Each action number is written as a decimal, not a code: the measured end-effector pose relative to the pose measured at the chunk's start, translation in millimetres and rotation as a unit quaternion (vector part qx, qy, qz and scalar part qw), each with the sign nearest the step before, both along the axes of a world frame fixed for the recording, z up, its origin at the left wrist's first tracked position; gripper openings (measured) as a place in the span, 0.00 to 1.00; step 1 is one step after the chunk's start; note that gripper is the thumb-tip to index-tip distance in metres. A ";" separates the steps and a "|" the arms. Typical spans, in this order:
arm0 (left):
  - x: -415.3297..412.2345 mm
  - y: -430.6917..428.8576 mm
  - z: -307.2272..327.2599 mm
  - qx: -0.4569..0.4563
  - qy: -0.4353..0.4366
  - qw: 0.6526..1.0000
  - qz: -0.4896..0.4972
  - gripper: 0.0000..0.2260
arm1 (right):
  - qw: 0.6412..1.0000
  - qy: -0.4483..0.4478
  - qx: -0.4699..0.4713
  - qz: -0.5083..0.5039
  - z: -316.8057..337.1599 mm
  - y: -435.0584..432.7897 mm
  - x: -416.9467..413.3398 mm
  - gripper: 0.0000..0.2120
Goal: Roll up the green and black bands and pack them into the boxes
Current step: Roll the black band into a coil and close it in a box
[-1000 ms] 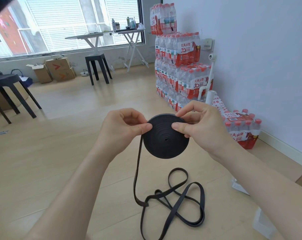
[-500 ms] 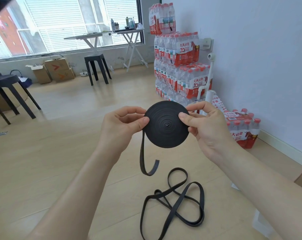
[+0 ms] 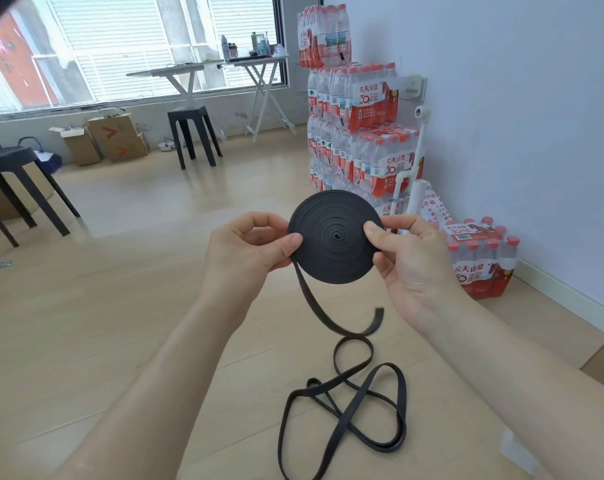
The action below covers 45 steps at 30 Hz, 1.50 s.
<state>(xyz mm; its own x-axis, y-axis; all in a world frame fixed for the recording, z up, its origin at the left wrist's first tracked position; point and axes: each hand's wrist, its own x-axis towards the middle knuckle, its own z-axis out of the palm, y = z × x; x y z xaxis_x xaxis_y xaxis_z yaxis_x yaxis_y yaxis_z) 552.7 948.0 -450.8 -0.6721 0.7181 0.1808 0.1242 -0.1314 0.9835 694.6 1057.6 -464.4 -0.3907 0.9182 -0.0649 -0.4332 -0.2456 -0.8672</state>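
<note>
Rolled black band [image 3: 331, 252] pinched between both hands.

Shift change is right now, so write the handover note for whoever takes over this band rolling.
Left hand: pinches the left edge of the black roll.
Right hand: pinches the right edge, thumb on the roll's face.
The roll is held up in the air. A short tail hangs from its left side, end curling upward.
A loose black band lies in loops on the floor below. Whether it joins the tail, I cannot tell.
Done: a thick roll is wound.
Left: wind in the tail, roll what lies below, then pack.
</note>
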 end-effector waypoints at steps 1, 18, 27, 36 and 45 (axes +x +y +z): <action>0.0 -0.3 0.0 -0.006 -0.016 1.000 -0.017 0.09 | 1.000 0.003 -0.001 -0.005 -1.1 1.0 0.1 0.09; 9.6 -13.5 8.6 -0.170 0.431 0.886 -0.025 0.14 | 0.727 -0.367 0.576 0.079 1.0 -4.3 6.3 0.07; 7.4 -14.4 8.2 -0.179 0.442 0.878 -0.026 0.12 | 0.722 -0.342 0.593 0.097 -2.8 -6.6 -0.7 0.07; 1.9 -12.5 7.1 -0.130 0.382 0.915 0.013 0.10 | 0.768 -0.333 0.544 0.061 4.1 -5.4 4.2 0.11; -12.1 -11.6 4.6 -0.097 0.206 0.974 -0.016 0.06 | 0.876 -0.268 0.396 0.058 6.9 1.7 9.1 0.11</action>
